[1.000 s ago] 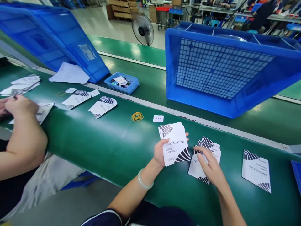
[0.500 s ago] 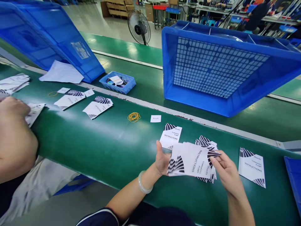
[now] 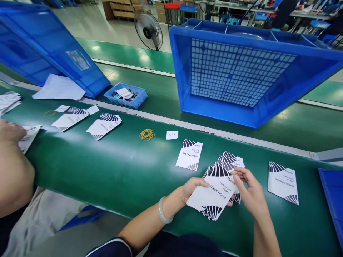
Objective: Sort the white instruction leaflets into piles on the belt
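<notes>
- Gripping a stack of instruction booklets (image 3: 207, 197), your left hand (image 3: 195, 188) is wrapped around it, thumb over the top cover and fingertips showing past the right edge.
- Your right hand (image 3: 248, 191) is partly curled, with thumb and fingertips at the stack's upper right corner; whether they pinch it cannot be told.
- You have the stack, cover up, in front of you over the green table (image 3: 112, 167), where it partly hides a loose pile of booklets (image 3: 227, 160).
- To the left of that pile you have a flat booklet (image 3: 189, 155); to the right lies a neat pile (image 3: 283, 185).
- Farther to your left are a handwritten white card (image 3: 172, 135), yellow rubber bands (image 3: 147, 135) and a fanned pile (image 3: 104, 126).
- Beyond these you face a small blue basket (image 3: 138, 101) and a tilted blue crate (image 3: 222, 110).
- At your far left, a co-worker's hand (image 3: 12, 130) is beside printed papers (image 3: 30, 137).
</notes>
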`<state>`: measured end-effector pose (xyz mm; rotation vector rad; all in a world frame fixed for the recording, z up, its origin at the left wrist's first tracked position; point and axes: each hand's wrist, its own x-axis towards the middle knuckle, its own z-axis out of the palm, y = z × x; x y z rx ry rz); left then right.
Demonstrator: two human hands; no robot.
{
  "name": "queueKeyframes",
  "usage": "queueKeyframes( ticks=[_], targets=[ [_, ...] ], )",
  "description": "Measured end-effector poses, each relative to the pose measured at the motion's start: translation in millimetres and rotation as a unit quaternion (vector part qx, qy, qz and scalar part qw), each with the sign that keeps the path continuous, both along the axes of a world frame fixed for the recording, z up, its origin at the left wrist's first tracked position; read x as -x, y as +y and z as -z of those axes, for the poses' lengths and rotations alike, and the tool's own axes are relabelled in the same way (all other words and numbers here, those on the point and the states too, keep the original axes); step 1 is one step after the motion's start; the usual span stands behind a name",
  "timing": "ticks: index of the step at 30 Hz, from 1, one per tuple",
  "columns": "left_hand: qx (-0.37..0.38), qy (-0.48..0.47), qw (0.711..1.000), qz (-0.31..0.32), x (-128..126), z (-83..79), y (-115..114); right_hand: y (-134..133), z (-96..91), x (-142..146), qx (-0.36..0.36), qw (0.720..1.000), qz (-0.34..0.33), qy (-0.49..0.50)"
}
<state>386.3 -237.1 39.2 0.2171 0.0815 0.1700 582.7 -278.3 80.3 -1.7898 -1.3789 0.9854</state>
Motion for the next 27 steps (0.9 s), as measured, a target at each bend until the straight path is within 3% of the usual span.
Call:
queueKeyframes(
  ticks=[6, 14, 17, 22, 25, 27],
  targets=[
    [0.053, 0.107, 0.988, -0.095, 2.7, 11.5, -4.2, -11.9, 21.4, 12.0, 0.062, 0.990, 0.075, 0.103],
    [0.018, 0.194, 0.972, -0.134, -0.9, 8.2, -4.2, -14.7, 17.2, 8.8, 0.033, 0.991, 0.124, 0.033],
    [0.036, 0.177, 0.974, -0.135, 2.0, 7.5, -0.6, -17.1, 5.6, 2.7, 0.023, 0.982, 0.175, 0.059],
    [0.042, 0.069, 0.972, -0.221, 10.9, -9.4, 12.6, -11.7, -1.1, -17.9, 0.005, 0.938, 0.306, 0.162],
    [0.037, 0.028, 0.967, -0.249, 16.1, -19.0, 20.4, -1.4, 12.7, -26.6, 0.022, 0.947, 0.281, 0.158],
    [0.037, 0.024, 0.965, -0.260, 18.2, -19.7, 23.0, 4.9, 23.4, -25.7, 0.006, 0.966, 0.245, 0.079]
  ],
)
